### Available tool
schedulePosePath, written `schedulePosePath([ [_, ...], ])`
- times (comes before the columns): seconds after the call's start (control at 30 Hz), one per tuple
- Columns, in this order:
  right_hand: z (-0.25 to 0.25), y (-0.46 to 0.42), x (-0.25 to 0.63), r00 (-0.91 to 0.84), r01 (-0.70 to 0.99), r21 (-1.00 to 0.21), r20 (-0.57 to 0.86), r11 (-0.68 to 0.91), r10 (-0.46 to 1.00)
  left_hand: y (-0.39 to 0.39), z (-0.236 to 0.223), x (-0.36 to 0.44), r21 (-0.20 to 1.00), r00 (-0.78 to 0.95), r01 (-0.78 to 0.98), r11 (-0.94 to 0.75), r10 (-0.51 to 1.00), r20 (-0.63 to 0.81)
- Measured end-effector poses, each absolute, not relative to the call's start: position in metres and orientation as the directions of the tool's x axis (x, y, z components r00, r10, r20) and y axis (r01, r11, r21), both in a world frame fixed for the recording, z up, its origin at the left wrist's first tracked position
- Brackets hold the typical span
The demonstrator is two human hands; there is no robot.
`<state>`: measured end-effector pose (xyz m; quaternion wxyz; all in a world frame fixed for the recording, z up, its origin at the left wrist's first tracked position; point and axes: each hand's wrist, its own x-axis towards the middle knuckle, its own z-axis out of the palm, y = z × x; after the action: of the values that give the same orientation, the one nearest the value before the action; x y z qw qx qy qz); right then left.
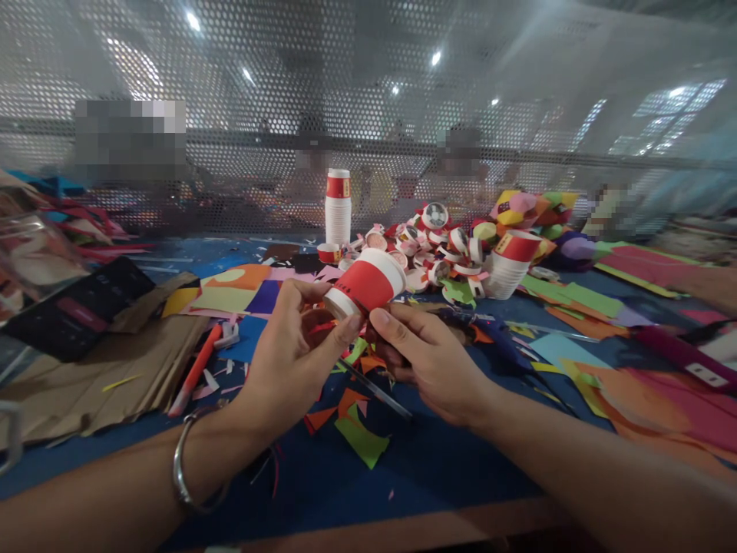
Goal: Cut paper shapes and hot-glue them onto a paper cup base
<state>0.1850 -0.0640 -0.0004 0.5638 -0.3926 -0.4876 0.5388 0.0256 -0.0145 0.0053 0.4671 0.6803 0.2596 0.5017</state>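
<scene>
A red and white paper cup [369, 284] is held tilted above the blue table, its base up to the right and its rim toward my left hand. My left hand [302, 338] has its fingers and thumb closed around the rim end. On the other side, my right hand [429, 349] is closed in a pinch with thumb and fingers at the cup's lower edge. Whether a small item sits between those right fingertips is hidden. Under the hands lie green and orange paper scraps [361, 436] and a clear pen [377, 392].
Behind stand a tall cup stack [338, 211] and a tilted stack [510, 265], with a heap of cut cup pieces [457, 253] between. Brown cardboard [132, 376] and a red marker [196, 369] lie left, coloured paper [639, 399] right. A perforated screen [368, 100] rises behind.
</scene>
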Motion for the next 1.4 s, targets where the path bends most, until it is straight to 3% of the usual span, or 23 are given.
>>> schedulePosePath([
  [0.57,-0.0023,-0.0652,0.1869,-0.025,-0.093,-0.974,0.209,0.206,0.978,-0.0183,0.0055,0.0263,0.883,0.352,-0.116,-0.454,0.813,0.464],
  [0.87,-0.005,-0.0626,0.1883,-0.038,-0.067,-0.966,0.252,0.249,0.967,-0.0149,-0.0001,0.0275,0.944,0.371,-0.257,-0.208,0.88,0.295],
  [1.4,-0.0068,-0.0621,0.1893,-0.036,-0.037,-0.953,0.301,0.299,0.953,-0.0184,0.0084,0.0274,0.916,0.364,-0.156,-0.37,0.841,0.401],
])
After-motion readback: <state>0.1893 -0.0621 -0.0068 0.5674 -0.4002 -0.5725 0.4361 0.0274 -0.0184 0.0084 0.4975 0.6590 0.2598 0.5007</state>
